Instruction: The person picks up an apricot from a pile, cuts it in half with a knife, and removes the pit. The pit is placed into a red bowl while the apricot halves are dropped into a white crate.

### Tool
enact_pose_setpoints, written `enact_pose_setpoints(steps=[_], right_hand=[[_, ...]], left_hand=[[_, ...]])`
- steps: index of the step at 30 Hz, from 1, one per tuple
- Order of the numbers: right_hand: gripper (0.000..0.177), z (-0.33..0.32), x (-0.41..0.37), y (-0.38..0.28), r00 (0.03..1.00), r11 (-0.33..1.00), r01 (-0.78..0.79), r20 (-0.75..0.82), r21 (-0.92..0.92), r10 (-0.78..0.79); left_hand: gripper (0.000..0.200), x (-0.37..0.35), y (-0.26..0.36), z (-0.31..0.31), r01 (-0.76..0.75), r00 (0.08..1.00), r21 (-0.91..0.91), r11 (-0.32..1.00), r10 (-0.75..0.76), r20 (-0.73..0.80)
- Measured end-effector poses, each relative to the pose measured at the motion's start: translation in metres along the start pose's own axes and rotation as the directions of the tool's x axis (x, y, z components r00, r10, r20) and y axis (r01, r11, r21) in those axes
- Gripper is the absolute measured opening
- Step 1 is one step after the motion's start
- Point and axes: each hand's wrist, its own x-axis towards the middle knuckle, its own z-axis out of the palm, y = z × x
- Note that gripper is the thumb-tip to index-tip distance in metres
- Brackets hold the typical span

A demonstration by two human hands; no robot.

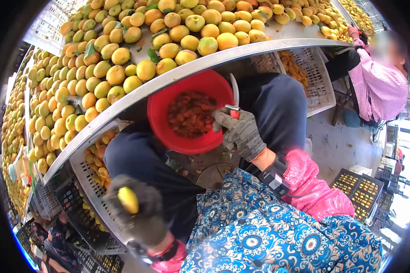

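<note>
Seemingly mid-carry, the left hand (139,211) clamps a fruit (128,200) in its fingers, the right hand (243,133) a tool (234,113) — the next move calls for steady grips.

Whole fruit (225,27) spread over the table (205,60) in front, bucket (153,113) between the legs (282,107) near the table's edge, small pieces (191,113) in it, crate (83,164) holding fruit on the left, another crate (321,103) beyond the right knee, stacked trays (357,193) farther right, another person (380,88) at the table's far right.
</note>
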Motion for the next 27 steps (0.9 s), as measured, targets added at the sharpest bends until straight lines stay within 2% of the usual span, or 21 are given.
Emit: enact_pose_setpoints(steps=[1,2,3,4,6,9,10,12,16,18,19,20,22,23,25,27], right_hand=[[0.011,0.003,-0.001,-0.024,0.899,0.853,-0.406,-0.026,0.329,0.438],[0.012,0.003,-0.003,-0.030,0.885,0.831,-0.425,-0.029,0.358,0.465],[0.012,0.004,-0.005,-0.033,0.870,0.805,-0.450,-0.014,0.387,0.493],[0.012,0.005,-0.007,-0.033,0.883,0.820,-0.434,-0.006,0.373,0.470],[0.011,0.009,-0.009,-0.028,0.915,0.842,-0.377,0.014,0.385,0.403],[0.013,0.010,-0.010,-0.021,0.905,0.825,-0.403,0.037,0.395,0.424],[0.015,0.012,-0.011,-0.023,0.915,0.859,-0.380,0.001,0.343,0.404],[0.017,0.012,-0.012,-0.025,0.930,0.884,-0.345,-0.011,0.316,0.367],[0.020,0.012,-0.014,-0.040,0.911,0.886,-0.387,-0.045,0.254,0.411],[0.020,0.013,-0.016,-0.047,0.907,0.889,-0.405,-0.026,0.213,0.420],[0.020,0.014,-0.016,-0.049,0.904,0.891,-0.417,-0.022,0.178,0.428],[0.020,0.014,-0.017,-0.049,0.908,0.895,-0.410,-0.015,0.178,0.419],[0.020,0.016,-0.018,-0.047,0.938,0.939,-0.345,-0.043,0.009,0.345],[0.021,0.017,-0.020,-0.052,0.944,0.944,-0.328,-0.018,-0.037,0.328],[0.021,0.016,-0.024,-0.055,0.956,0.954,-0.293,0.013,-0.071,0.294],[0.021,0.014,-0.027,-0.063,0.965,0.962,-0.254,0.041,-0.100,0.259]], left_hand=[[0.040,-0.002,0.014,-0.003,-0.073,0.979,0.080,0.994,0.087,-0.185],[0.041,-0.005,0.028,-0.010,-0.134,0.913,0.170,0.976,0.188,-0.361],[0.037,-0.006,0.046,-0.042,-0.107,0.963,0.202,0.974,0.152,-0.222],[0.033,-0.012,0.057,-0.053,-0.072,0.915,0.253,0.965,0.165,-0.368],[0.030,-0.018,0.073,-0.088,-0.101,0.875,0.283,0.954,0.220,-0.430],[0.030,-0.029,0.088,-0.134,-0.125,0.744,0.487,0.865,0.406,-0.530],[0.027,-0.037,0.094,-0.156,-0.113,0.745,0.559,0.822,0.442,-0.500],[0.025,-0.046,0.099,-0.174,-0.105,0.680,0.673,0.732,0.547,-0.488],[0.021,-0.056,0.103,-0.193,-0.112,0.621,0.732,0.672,0.622,-0.477],[0.024,-0.059,0.103,-0.217,0.188,0.640,0.870,0.456,0.615,-0.460],[0.029,-0.063,0.100,-0.256,0.254,0.672,0.947,0.196,0.668,-0.319],[0.033,-0.061,0.095,-0.265,0.206,0.671,0.974,0.096,0.711,-0.212],[0.028,-0.056,0.092,-0.260,0.168,0.624,0.955,0.243,0.724,-0.294],[0.028,-0.053,0.093,-0.256,0.167,0.619,0.955,0.244,0.728,-0.294],[0.021,-0.048,0.103,-0.232,0.103,0.576,0.886,0.453,0.698,-0.424],[0.020,-0.043,0.112,-0.209,0.082,0.569,0.885,0.458,0.708,-0.419]])
